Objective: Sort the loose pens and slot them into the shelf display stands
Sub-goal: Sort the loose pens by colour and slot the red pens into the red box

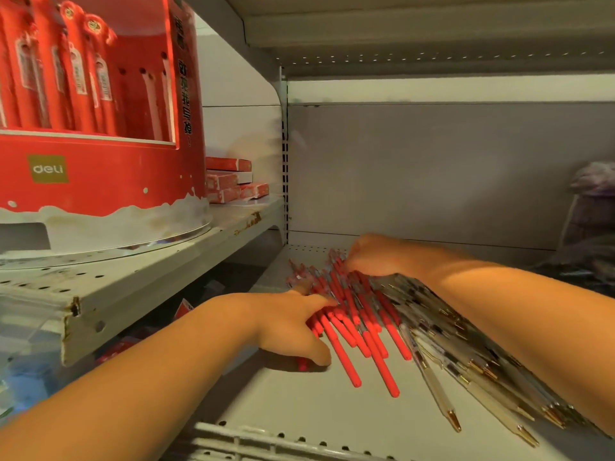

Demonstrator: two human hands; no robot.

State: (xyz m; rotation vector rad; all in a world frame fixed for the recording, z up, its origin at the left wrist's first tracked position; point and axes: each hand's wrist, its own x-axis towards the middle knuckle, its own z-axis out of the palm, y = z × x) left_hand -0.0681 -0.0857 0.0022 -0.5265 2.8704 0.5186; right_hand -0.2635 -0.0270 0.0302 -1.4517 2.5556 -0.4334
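Hands work one heap of loose pens on the lower shelf [299, 407]. The left hand [289, 322] lies flat, fingers straight and spread across the red pens [352, 344], thumb down on the shelf at the near left edge of the heap; it presses and clamps nothing. The right hand [379, 257] sits at the far end of the heap, toward the back edge of the shelf, knuckles up and fingers bent down onto the pen ends. Motion blur hides the fingertips, so it cannot be told whether this hand grips any pens or only rakes them.

The heap fans out from the back centre of the shelf toward its front right corner. The red pens lie on the left side of the fan; the clear pens with gold tips [466, 371] lie on the right, partly under the right forearm.

Step in hand, as judged: separation by type, red from clear. No pen has been lifted toward a stand.

The display stand [100, 181] is on the raised shelf [149, 271] at the left and shows open slots.

Next move calls for:
- gathering the red pens into one aligned bundle;
- closing one hand round it;
- carrying it up and left to those slots.
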